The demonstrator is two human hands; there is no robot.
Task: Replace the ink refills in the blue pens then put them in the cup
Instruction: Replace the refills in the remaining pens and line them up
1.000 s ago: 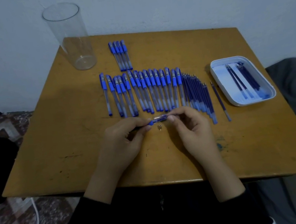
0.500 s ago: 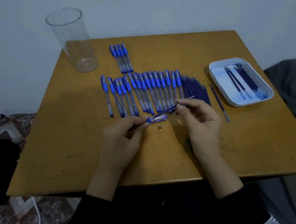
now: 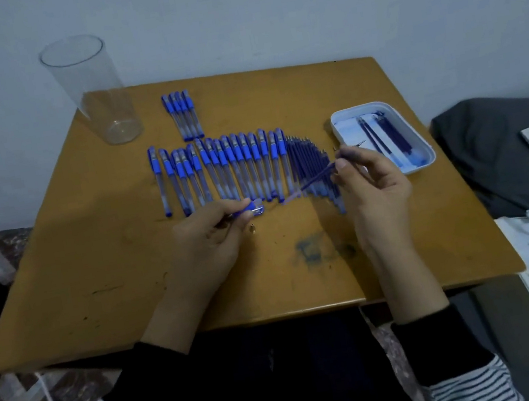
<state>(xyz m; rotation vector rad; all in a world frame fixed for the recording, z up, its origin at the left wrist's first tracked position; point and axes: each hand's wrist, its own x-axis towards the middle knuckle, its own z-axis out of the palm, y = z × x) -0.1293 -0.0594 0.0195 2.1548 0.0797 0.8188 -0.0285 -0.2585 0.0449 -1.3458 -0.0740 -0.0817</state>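
One clear plastic cup (image 3: 94, 95) stood at the far left corner of the yellow-brown wooden worktop (image 3: 92, 262), with nothing in it. Beside it lay four capped blue pens (image 3: 183, 116) in a tidy group. Nearer in ran the long row of blue pens (image 3: 234, 170), about fifteen by count. Pressed against its right end was a bundle of dark blue refills (image 3: 310, 158), too tightly packed to number. The left hand (image 3: 207, 244) gripped one open pen barrel (image 3: 252, 207) in curled fingers. The right hand (image 3: 375, 189) pinched a single thin blue refill (image 3: 316, 178), just apart from that barrel. One small metal tip (image 3: 252, 228) lay loose below. The white rounded tray (image 3: 424, 144) held several dark refills (image 3: 385, 139).
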